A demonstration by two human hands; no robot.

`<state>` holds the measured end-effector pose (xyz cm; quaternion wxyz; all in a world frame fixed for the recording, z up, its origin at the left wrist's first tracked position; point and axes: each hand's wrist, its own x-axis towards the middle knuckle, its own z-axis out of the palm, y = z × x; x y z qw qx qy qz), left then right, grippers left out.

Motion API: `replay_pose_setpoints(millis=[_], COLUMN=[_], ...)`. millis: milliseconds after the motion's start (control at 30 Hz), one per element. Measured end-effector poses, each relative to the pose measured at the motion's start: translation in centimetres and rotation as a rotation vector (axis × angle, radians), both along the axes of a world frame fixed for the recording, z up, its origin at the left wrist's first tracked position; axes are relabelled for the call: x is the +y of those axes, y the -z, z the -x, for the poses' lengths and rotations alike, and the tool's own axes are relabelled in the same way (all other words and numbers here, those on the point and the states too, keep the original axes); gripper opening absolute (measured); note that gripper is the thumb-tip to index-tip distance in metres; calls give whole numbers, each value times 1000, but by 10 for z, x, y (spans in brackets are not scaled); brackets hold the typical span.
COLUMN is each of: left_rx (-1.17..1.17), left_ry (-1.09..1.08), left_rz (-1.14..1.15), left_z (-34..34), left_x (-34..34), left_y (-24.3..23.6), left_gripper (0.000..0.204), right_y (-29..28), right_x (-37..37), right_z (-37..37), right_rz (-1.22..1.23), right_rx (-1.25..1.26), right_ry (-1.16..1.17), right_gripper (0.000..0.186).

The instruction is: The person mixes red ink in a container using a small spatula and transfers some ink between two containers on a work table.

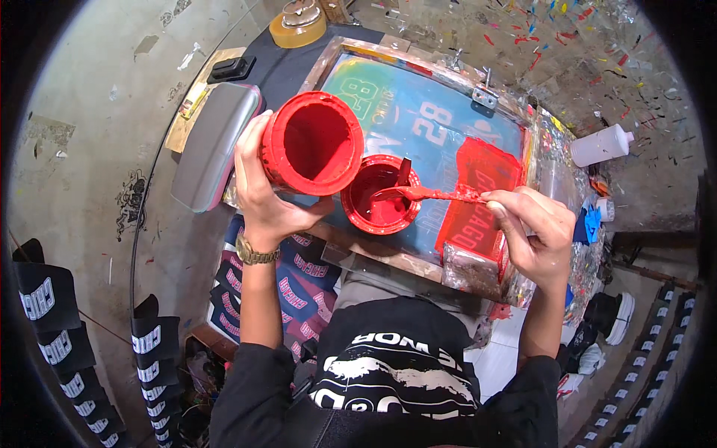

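Observation:
My left hand [258, 194] is closed around a red ink tub [278, 158], holding it up and tilted so its red-coated inside shows. Just beside it, a smaller tub [381, 227] of wet red ink sits over the screen printing frame [403, 254]. A dark flat stick [404, 172] stands in this smaller tub. Between thumb and fingers, my right hand [536, 228] pinches the handle end of an ink-covered spoon [444, 194]. Its bowl end reaches into the smaller tub. Red ink [478, 175] covers lettering on the right part of the blue mesh [411, 89].
A grey case [216, 145] and a black object [232, 69] lie left of the frame. Tape rolls [299, 28] sit at the back. A metal clamp [485, 93] grips the far edge. A white bottle [601, 145] lies at right. Printed dark pieces [46, 302] hang at lower left.

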<state>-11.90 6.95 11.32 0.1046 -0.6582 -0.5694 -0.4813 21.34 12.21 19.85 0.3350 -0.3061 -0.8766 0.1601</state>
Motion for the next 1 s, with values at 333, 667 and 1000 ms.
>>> replay_pose_setpoints(millis=[333, 667, 1000], left_rx=[22, 9, 14], left_ry=[-6, -1, -1], left_rz=[-7, 1, 4], left_z=[1, 0, -1], left_x=[0, -2, -2], left_y=[0, -1, -3], left_gripper=[106, 105, 104], right_y=[0, 1, 0], right_x=[0, 0, -1], right_z=[0, -1, -1], right_rz=[-5, 5, -12], right_rx=[7, 11, 12], right_ry=[4, 4, -1], right_gripper=[15, 14, 15])
